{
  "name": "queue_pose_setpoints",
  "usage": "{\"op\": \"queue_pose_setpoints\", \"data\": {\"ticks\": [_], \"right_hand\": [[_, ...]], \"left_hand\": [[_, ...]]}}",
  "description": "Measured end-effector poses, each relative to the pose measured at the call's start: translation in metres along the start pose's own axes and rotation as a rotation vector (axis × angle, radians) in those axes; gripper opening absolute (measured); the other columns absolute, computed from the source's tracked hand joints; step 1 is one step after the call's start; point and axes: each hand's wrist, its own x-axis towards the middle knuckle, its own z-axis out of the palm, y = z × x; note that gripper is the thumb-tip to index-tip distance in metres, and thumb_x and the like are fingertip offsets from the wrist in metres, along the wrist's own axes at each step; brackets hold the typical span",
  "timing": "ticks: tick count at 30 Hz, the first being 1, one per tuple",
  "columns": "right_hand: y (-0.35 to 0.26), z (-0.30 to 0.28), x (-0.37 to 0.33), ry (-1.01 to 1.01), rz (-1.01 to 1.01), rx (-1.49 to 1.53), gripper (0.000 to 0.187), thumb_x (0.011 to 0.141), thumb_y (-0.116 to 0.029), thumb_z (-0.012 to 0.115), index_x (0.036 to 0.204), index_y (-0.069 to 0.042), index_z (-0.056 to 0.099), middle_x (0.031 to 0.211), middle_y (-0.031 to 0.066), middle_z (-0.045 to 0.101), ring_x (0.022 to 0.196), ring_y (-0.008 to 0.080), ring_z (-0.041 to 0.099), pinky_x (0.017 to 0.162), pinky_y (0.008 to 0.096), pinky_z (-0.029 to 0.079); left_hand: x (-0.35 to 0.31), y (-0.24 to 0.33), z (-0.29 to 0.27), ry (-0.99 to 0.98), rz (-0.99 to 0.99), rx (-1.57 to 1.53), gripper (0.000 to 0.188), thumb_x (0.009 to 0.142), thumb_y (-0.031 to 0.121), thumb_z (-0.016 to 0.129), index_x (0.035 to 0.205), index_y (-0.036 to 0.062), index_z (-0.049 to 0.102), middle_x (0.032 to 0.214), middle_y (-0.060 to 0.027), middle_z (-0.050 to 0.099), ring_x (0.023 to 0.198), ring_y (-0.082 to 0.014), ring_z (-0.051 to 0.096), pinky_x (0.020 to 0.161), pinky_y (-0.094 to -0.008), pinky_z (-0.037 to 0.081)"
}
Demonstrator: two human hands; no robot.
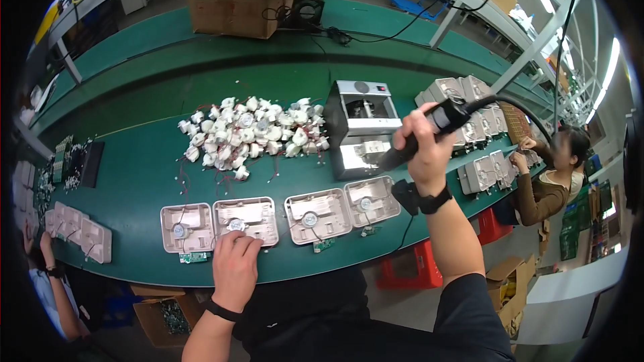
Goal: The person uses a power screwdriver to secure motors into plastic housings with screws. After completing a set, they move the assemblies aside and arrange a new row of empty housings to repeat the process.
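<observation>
The black cylindrical hand tool (455, 115) lies in the right hand (426, 154), raised over the right part of the dark green surface (141, 181), its fingers wrapped round the barrel. Its long axis slants from a corded upper-right end down to the left, so its lower end is directed toward the front of the silver-and-black metal box (362, 127); whether the two touch, I cannot tell.

The left hand (236, 268) is at the near edge of the second pale pinkish plastic housing from the left (246, 221). Its fingers are bent, their tips just beside or on the white-and-silver round part (235, 224) inside; whether they pinch anything is hidden. This hand is the nearer to that housing; the tool is well apart from it, up and to the right, beyond the other pair of pale pinkish housings (317, 218).

The left wrist crosses the surface's near edge, which runs just below the row. A green circuit board (194, 257) sits between that edge and the leftmost housing. A narrow green gap divides the two pairs, and a wider strip of surface separates the row from the heap of white parts (255, 131).
</observation>
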Motion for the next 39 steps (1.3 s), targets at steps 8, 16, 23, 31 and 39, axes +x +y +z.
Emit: {"op": "queue_pose_setpoints", "data": {"ticks": [8, 16, 23, 31, 39], "right_hand": [[-0.044, 0.037, -0.043, -0.108, 0.0, 0.195, 0.026, 0.095, -0.021, 0.06, 0.108, -0.008, 0.041, 0.076, 0.0061, 0.051, 0.055, 0.0162, 0.05, 0.055, 0.0302, 0.045], [-0.059, 0.04, -0.064, -0.189, -0.042, 0.273, 0.033, 0.092, -0.026, 0.064, 0.107, -0.009, 0.039, 0.074, 0.0063, 0.05, 0.052, 0.0159, 0.049, 0.051, 0.0294, 0.043], [-0.065, 0.047, -0.08, -0.219, 0.01, 0.286, 0.044, 0.087, -0.029, 0.07, 0.106, -0.008, 0.036, 0.074, 0.007, 0.051, 0.053, 0.0156, 0.049, 0.051, 0.0295, 0.046], [-0.066, 0.051, -0.084, -0.216, 0.016, 0.269, 0.045, 0.087, -0.032, 0.07, 0.106, -0.009, 0.036, 0.074, 0.0061, 0.051, 0.052, 0.0152, 0.05, 0.051, 0.0288, 0.046], [-0.072, 0.059, -0.092, -0.214, 0.096, 0.282, 0.05, 0.086, -0.034, 0.073, 0.107, -0.01, 0.035, 0.076, 0.0057, 0.052, 0.056, 0.0162, 0.052, 0.056, 0.0311, 0.047]], "left_hand": [[-0.001, 0.011, 0.013, 0.007, 0.034, -0.073, 0.022, 0.076, 0.003, 0.066, 0.097, 0.0066, 0.069, 0.094, -0.0061, 0.065, 0.101, -0.0257, 0.059, 0.087, -0.0413, 0.047], [-0.01, 0.007, -0.022, 0.181, -0.045, -0.144, 0.024, 0.079, 0.009, 0.073, 0.102, 0.0074, 0.067, 0.096, -0.0074, 0.066, 0.1, -0.0273, 0.059, 0.086, -0.041, 0.047], [-0.032, -0.038, -0.047, 0.083, -0.334, 0.042, 0.027, 0.077, 0.012, 0.077, 0.102, 0.0074, 0.068, 0.095, -0.006, 0.068, 0.093, -0.0266, 0.06, 0.083, -0.0388, 0.045], [-0.035, -0.05, -0.039, 0.091, -0.236, 0.052, 0.016, 0.078, 0.011, 0.075, 0.093, 0.0106, 0.072, 0.088, -0.0006, 0.068, 0.092, -0.0237, 0.059, 0.083, -0.0371, 0.044], [-0.04, -0.031, -0.027, 0.153, -0.19, -0.049, 0.014, 0.075, 0.006, 0.076, 0.088, 0.0094, 0.072, 0.083, -0.0008, 0.068, 0.088, -0.0232, 0.06, 0.08, -0.0364, 0.044]]}}
